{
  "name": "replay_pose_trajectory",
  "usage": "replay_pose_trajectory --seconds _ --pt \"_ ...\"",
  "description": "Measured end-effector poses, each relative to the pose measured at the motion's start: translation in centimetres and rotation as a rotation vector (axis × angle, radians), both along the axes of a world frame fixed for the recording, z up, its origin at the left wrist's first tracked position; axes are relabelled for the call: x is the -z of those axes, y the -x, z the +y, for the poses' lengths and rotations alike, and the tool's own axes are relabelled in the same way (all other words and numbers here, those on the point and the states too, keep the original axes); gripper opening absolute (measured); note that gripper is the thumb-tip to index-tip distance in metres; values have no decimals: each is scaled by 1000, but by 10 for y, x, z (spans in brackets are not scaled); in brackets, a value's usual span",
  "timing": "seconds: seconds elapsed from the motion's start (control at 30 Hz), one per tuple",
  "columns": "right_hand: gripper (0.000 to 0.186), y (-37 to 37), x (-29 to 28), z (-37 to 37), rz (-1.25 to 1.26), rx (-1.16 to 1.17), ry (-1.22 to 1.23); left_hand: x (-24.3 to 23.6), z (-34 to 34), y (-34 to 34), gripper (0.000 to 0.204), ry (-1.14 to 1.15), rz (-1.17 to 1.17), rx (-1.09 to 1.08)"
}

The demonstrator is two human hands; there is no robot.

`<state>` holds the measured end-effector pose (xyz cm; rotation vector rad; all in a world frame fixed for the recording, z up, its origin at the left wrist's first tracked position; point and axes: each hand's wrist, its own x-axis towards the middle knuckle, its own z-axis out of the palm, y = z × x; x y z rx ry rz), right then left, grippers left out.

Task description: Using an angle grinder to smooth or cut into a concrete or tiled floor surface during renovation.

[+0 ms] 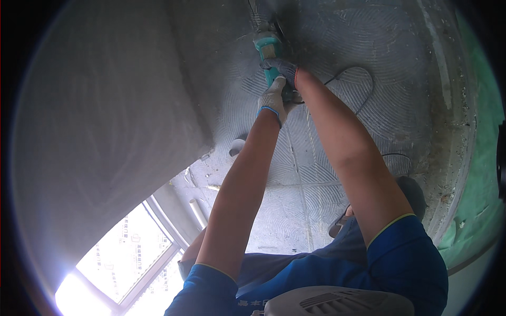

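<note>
A teal angle grinder (268,50) is held out at arm's length, its head toward the far wall and floor. My left hand (272,97), in a whitish glove with a blue cuff, is closed round the rear of its body. Further forward, my right hand (286,70), in a dark grey glove with a red cuff, wraps the body behind the head. Dark blur hides most of the disc and the spot where it meets the surface. A black power cord (372,79) loops away to the right of my hands.
Grey wall (105,95) rises on the left. The floor (337,126) bears curved comb ridges. A short grey pipe piece (236,147) and a white tube (198,213) lie near my left arm. A bright window (132,247) is lower left; green wall (482,158) stands right.
</note>
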<state>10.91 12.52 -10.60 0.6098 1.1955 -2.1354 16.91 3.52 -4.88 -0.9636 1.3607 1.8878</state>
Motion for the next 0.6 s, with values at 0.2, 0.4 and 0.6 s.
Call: replay_pose_trajectory --seconds 0.2,0.4,0.6 --pt "47 -8 4 -3 -2 -15 19 4 -6 -9 36 -50 -10 9" --pt "44 -19 19 -6 40 -10 50 2 -3 -20 37 -30 -47 10" --pt "43 -31 8 -10 16 -23 54 2 -9 -30 36 -8 -46 -22"
